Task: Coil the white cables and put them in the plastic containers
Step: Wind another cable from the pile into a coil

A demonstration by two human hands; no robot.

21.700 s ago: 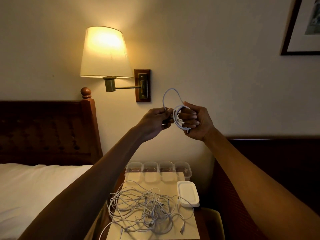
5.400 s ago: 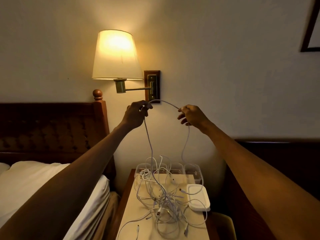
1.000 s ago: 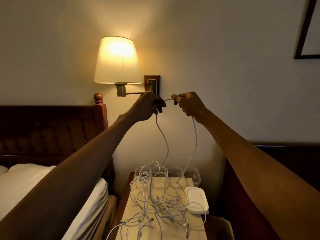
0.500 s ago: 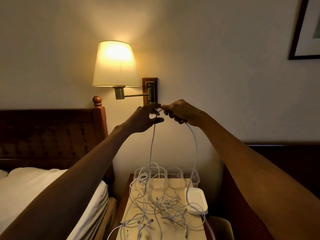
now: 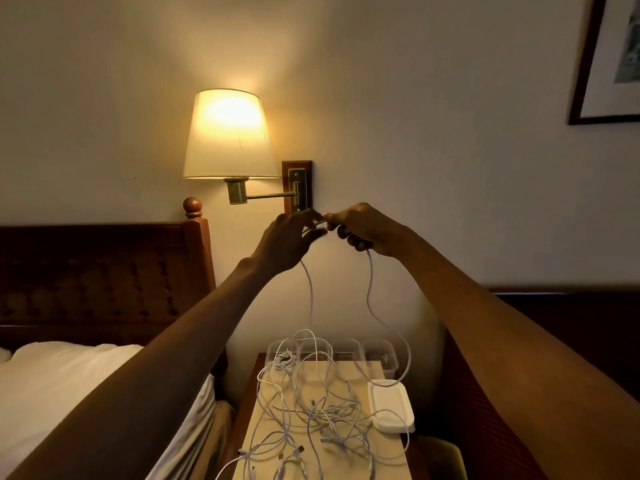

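Both arms reach up and forward, hands meeting high above the tabletop (image 5: 246, 410). Left hand (image 5: 291, 240) pinches a white cable (image 5: 310, 292) between thumb and fingers; the fingertips are motion-blurred, so the exact grip is unclear. Right hand (image 5: 367, 230) has its fingers curled round the same cable, almost touching the left hand. Two strands hang down from the hands, one from each, and drop to the tabletop. The right strand loops over the far right corner of the tabletop and touches the white lids (image 5: 391, 407) stacked at its right edge. A cable tangle (image 5: 311, 410) lies loose over the middle of the tabletop, with plug ends near the front edge. A row of four clear plastic containers (image 5: 379, 344) stands along the back edge of the tabletop. The leftmost one holds a small coiled cable (image 5: 282, 356); the contents of the others are too dim to tell. A lit wall lamp (image 5: 227, 133) is on the wall above the tabletop, to the left. The bed (image 5: 69, 375) with its dark headboard (image 5: 104, 282) is left of the tabletop. A framed picture (image 5: 606, 64) hangs far up and to the right of the tabletop.
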